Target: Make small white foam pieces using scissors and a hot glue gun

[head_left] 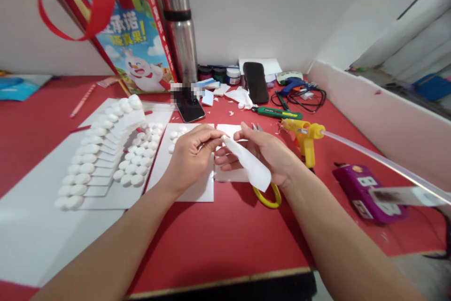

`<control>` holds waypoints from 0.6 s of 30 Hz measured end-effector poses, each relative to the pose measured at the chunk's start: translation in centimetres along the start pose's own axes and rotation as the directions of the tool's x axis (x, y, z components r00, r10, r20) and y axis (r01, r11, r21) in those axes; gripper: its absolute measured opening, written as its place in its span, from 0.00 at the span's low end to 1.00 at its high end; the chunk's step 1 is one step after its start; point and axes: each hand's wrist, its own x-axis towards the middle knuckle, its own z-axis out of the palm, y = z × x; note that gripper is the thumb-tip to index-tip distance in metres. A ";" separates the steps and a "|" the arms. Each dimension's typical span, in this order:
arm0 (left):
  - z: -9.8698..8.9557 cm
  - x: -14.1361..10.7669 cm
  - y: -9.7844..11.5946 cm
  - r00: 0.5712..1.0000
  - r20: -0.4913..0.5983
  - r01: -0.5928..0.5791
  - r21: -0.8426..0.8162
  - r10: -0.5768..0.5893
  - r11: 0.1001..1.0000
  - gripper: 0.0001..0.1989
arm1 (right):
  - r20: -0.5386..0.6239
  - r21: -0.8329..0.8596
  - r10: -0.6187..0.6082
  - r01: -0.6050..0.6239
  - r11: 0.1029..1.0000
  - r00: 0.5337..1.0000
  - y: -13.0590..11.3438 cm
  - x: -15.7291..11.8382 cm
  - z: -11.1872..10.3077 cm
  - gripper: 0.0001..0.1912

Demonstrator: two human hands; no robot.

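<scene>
My left hand [192,153] is closed, its thumb and fingertips pinching the narrow end of a thin white strip [254,169], maybe paper. The strip hangs down to the right, widening across the palm side of my right hand [259,148]. That hand's thumb and fingers are apart, and I see no grip on the strip. Beneath my hands lie white sheets [202,188] and scissors with a yellow handle [273,202], partly hidden. To the left, a stepped white card model [105,169] is edged with round white discs; more loose discs [136,165] lie beside it.
A yellow glue gun [305,136] with a long clear stick lies to the right, above a purple box [369,193]. Behind stand a steel flask [181,38] and a gift bag [137,52]. A green cutter [278,113], phones [255,82] and paper scraps lie at the back.
</scene>
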 end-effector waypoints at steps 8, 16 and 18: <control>-0.2 0.1 -0.1 0.999 0.042 0.023 -0.019 -0.023 1.000 0.08 | 0.008 -0.143 -0.094 0.094 0.985 0.996 0.5 0.0 0.2 0.22; 0.1 0.0 -0.2 0.997 0.074 0.032 -0.001 -0.032 0.999 0.08 | -0.054 -0.304 -0.198 0.173 0.937 0.979 0.6 0.0 0.1 0.28; 0.4 0.0 -0.2 0.997 0.032 0.077 -0.022 -0.076 0.997 0.08 | -0.083 -0.383 -0.270 0.220 0.897 0.959 0.8 0.0 0.2 0.25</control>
